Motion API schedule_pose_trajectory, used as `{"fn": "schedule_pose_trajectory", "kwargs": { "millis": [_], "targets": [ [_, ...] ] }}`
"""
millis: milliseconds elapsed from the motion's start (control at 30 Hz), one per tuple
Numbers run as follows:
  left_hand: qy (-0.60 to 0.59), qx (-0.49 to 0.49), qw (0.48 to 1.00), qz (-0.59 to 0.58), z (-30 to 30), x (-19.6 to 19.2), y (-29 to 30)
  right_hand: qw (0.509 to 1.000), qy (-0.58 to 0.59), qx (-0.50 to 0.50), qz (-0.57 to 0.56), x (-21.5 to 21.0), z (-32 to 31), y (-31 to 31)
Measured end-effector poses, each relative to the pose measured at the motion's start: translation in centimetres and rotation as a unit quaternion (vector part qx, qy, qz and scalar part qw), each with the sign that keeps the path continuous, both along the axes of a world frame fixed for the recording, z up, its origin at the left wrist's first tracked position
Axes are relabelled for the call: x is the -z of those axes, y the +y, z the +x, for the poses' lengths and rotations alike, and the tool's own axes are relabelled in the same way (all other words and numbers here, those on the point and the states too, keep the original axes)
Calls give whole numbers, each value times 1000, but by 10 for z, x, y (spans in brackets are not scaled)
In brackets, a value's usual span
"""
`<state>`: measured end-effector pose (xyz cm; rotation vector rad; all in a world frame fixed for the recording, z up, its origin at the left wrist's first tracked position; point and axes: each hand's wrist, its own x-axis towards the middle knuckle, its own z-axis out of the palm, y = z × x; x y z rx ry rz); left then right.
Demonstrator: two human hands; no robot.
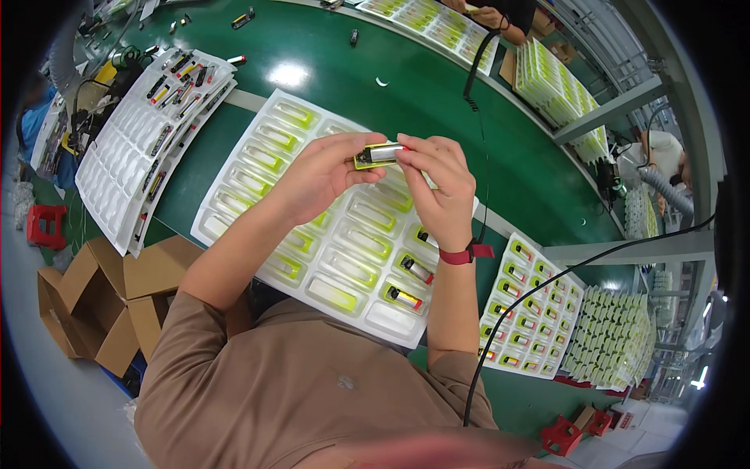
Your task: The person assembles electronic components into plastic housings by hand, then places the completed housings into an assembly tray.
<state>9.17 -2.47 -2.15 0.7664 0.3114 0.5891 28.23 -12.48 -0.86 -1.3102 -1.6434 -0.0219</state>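
Observation:
Above a white blister tray (312, 291), both my hands meet on one small piece. My left hand (324, 173) pinches a yellow-green casing (361, 166) by its left end. Lying in that casing is a silver cylinder with a black end (383, 154), which looks like a small battery assembly. The fingers of my right hand (439, 181) close on its right end, where a bit of red shows. Yellow-green casings fill many pockets of the tray. Black-ended assemblies (405, 297) sit in several pockets at its right side.
To the left, tilted stacked trays (109, 176) carry loose assemblies. Another filled tray (533, 309) lies at right, beside stacked trays (613, 336). A black cable (578, 268) crosses the right side. Cardboard boxes (101, 313) stand lower left. Across the green table (328, 66), another person's hands (486, 17) work.

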Motion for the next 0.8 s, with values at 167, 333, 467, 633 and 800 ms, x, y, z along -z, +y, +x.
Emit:
{"fn": "schedule_pose_trajectory", "kwargs": {
  "millis": [167, 333, 467, 633, 800],
  "targets": [
    [44, -27, 998, 38, 8, 5, -3, 998, -47, -23, 36, -4, 4, 1],
    [40, -22, 988, 149, 12, 5, -2, 938, 333, -93, -33, 4, 5, 5],
    [64, -53, 962, 259, 15, 12, -8, 937, 294, -81, -169, 9, 12, -4],
    [59, -61, 945, 317, 3, 14, -11, 989, 102, -27, -100, -23, -4, -21],
    [57, -116, 889, 439, -5, 4, -24, 996, 62, -58, -14, -22, -3, -26]
  ]
}}
